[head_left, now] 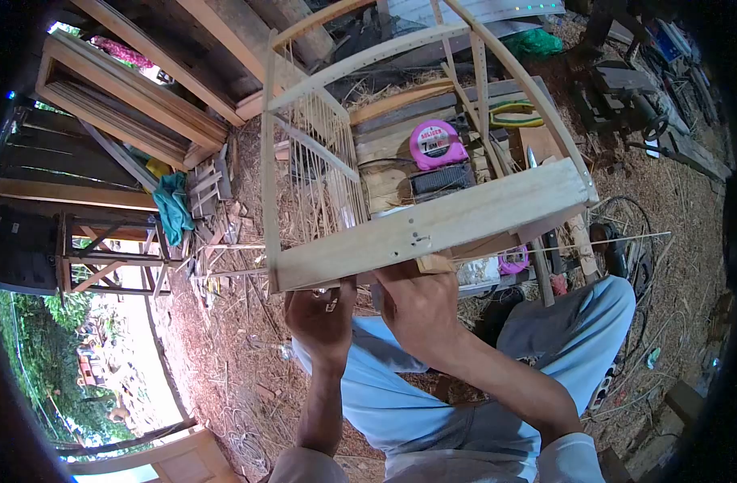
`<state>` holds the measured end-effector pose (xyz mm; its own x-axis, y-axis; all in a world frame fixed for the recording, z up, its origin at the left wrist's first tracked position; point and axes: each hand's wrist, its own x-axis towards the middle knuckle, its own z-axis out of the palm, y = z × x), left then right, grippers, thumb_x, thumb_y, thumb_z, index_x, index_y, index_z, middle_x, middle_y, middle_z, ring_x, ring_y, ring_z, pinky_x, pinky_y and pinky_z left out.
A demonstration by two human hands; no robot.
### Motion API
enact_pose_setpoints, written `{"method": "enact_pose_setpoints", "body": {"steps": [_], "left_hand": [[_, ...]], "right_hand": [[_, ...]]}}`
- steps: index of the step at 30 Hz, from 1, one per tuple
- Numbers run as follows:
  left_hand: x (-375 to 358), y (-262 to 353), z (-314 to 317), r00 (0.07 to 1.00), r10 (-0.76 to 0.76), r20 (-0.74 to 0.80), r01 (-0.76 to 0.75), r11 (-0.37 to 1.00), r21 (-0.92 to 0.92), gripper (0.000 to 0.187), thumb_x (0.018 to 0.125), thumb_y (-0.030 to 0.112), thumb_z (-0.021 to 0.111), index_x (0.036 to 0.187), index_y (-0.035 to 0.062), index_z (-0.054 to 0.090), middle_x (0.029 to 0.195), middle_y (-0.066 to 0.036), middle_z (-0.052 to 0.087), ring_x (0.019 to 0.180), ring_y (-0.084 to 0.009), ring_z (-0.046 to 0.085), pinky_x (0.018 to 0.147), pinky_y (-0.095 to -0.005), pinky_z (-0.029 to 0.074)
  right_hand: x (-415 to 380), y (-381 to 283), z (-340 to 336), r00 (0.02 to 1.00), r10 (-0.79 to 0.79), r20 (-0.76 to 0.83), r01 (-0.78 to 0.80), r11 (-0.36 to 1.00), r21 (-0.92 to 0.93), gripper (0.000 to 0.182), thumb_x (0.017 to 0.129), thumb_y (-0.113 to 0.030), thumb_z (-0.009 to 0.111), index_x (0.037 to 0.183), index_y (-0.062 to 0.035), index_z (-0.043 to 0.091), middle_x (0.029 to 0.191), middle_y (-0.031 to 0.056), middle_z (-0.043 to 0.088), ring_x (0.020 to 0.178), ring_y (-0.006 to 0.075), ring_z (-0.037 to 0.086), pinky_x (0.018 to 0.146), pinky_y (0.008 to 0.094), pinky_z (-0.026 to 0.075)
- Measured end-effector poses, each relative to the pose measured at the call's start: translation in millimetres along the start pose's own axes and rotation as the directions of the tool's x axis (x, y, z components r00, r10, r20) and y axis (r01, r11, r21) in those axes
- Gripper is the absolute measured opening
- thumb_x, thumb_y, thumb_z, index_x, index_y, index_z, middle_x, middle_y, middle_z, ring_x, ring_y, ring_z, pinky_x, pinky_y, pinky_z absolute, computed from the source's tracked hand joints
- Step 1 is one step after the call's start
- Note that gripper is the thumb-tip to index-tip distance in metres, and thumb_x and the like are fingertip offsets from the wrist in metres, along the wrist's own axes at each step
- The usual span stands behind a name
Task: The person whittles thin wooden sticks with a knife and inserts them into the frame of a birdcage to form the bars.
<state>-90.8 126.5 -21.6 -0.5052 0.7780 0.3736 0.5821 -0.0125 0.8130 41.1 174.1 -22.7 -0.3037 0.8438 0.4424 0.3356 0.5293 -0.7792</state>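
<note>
A birdcage-like wooden frame (433, 219) with curved top bars and a row of thin bamboo sticks (319, 161) stands tilted before me. My left hand (320, 322) is closed at the lower edge of its front board, with the fingertips partly hidden and something small and shiny beside them. Against the same edge, further right, my right hand (423, 310) is closed, its fingertips hidden behind the board. A long thin bamboo strip (578, 244) reaches out to the right from that hand. Behind the frame, a pink tape measure (438, 145) rests on a wooden bench (380, 145).
A dark ridged block (441, 182) lies below the tape measure, and a yellow-and-black item (517, 115) lies behind. Wooden panels (131, 101) lean at left near a teal cloth (172, 208). Shavings cover the ground (240, 346). A bench vise (642, 113) stands at right.
</note>
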Motion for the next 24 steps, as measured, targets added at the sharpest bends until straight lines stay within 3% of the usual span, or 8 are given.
{"method": "enact_pose_setpoints", "body": {"steps": [2,7,11,13,17,20,23,24], "left_hand": [[-0.4,0.2,1.0,0.999,-0.041,-0.004,0.041,0.997,-0.069,0.028,0.072,-0.002,0.071,0.098,-0.0034,0.063,0.100,-0.007,0.058,0.083,-0.0125,0.060,0.057,-0.0215,0.050],[2.1,6.5,-1.0,0.998,0.053,0.020,-0.056,0.979,0.196,0.027,0.072,0.000,0.073,0.096,-0.0034,0.064,0.099,-0.009,0.060,0.084,-0.0140,0.061,0.057,-0.0231,0.052],[2.4,13.0,0.1,1.000,0.021,0.013,-0.024,0.975,0.221,0.027,0.071,0.001,0.074,0.096,-0.0034,0.064,0.098,-0.010,0.061,0.085,-0.0148,0.061,0.059,-0.0233,0.052],[1.9,14.2,0.2,0.996,-0.087,-0.017,0.089,0.970,0.227,0.027,0.070,0.001,0.075,0.095,-0.0029,0.065,0.096,-0.009,0.062,0.088,-0.0150,0.061,0.060,-0.0222,0.052],[2.1,12.3,2.1,0.995,-0.086,-0.059,0.095,0.982,0.165,0.029,0.068,0.002,0.076,0.094,-0.0019,0.065,0.095,-0.010,0.063,0.088,-0.0166,0.062,0.062,-0.0242,0.052],[2.8,8.9,-1.6,1.000,-0.015,-0.012,0.018,0.957,0.290,0.030,0.066,0.003,0.076,0.094,-0.0013,0.066,0.096,-0.011,0.064,0.087,-0.0183,0.063,0.066,-0.0268,0.052],[1.7,1.7,-2.7,1.000,-0.006,-0.019,0.010,0.975,0.221,0.030,0.066,0.004,0.076,0.094,-0.0009,0.066,0.097,-0.013,0.065,0.085,-0.0200,0.063,0.069,-0.0296,0.051],[1.8,2.7,-2.4,0.999,0.052,-0.008,-0.046,0.942,0.334,0.029,0.066,0.002,0.075,0.093,-0.0013,0.066,0.096,-0.012,0.065,0.085,-0.0189,0.063,0.069,-0.0287,0.052]], "right_hand": [[-0.2,0.5,-0.8,1.000,-0.008,0.001,0.008,1.000,-0.010,0.042,0.062,0.001,0.065,0.104,-0.0031,0.061,0.085,0.0164,0.063,0.070,0.0332,0.063,0.061,0.0420,0.049],[0.0,0.9,2.3,0.999,-0.022,-0.030,0.021,0.999,-0.030,0.040,0.064,0.000,0.065,0.103,-0.0035,0.062,0.085,0.0165,0.063,0.070,0.0335,0.063,0.062,0.0428,0.049],[-0.2,0.8,2.0,0.999,-0.031,-0.043,0.030,0.999,-0.017,0.039,0.064,0.000,0.065,0.103,-0.0036,0.062,0.086,0.0164,0.063,0.070,0.0337,0.063,0.062,0.0430,0.049],[-0.5,0.5,1.4,1.000,-0.022,-0.018,0.021,0.999,-0.024,0.038,0.064,0.000,0.065,0.102,-0.0038,0.063,0.085,0.0161,0.063,0.070,0.0336,0.063,0.062,0.0433,0.048],[-0.9,-0.4,2.8,1.000,0.002,0.004,-0.002,0.999,-0.047,0.038,0.064,-0.001,0.065,0.101,-0.0037,0.063,0.084,0.0158,0.063,0.070,0.0335,0.063,0.061,0.0441,0.047],[1.9,-1.3,3.7,0.999,-0.025,-0.040,0.024,0.999,-0.029,0.037,0.063,-0.001,0.065,0.100,-0.0045,0.063,0.082,0.0150,0.063,0.069,0.0330,0.062,0.060,0.0445,0.047],[2.5,-4.0,4.3,0.999,0.004,0.035,-0.001,0.998,-0.070,0.033,0.075,-0.013,0.056,0.107,-0.0115,0.066,0.066,0.0100,0.062,0.056,0.0281,0.062,0.049,0.0421,0.048],[1.3,-4.6,7.4,0.998,0.023,0.052,-0.018,0.996,-0.087,0.033,0.076,-0.013,0.056,0.107,-0.0114,0.066,0.064,0.0101,0.062,0.056,0.0278,0.062,0.049,0.0419,0.048]]}}
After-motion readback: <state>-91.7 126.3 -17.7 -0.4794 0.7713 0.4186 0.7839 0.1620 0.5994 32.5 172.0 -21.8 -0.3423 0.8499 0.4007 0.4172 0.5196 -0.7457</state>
